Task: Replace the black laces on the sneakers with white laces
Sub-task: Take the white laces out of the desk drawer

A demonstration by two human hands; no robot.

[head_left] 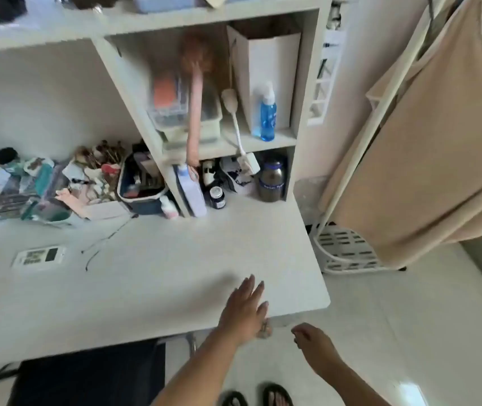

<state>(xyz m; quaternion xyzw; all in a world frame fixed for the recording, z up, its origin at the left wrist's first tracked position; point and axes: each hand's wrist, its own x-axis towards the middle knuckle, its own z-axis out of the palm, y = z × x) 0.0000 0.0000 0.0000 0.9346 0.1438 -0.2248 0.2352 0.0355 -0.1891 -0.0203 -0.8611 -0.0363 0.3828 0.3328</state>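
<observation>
Sandalled feet, floor level; no sneakers or white laces in my view.
Item 1, black lace: loose on table, left. Item 2, left hand: flat, fingers spread at table edge, grip on nothing. Item 3, right hand: loosely curled, empty. I judge unlacing underway or done; next, locate shoes.

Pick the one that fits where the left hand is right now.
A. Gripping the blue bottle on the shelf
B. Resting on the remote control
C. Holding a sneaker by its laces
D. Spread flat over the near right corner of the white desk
D. The left hand lies with straight, spread fingers over the white desk near its right corner, and holds nothing.
</observation>
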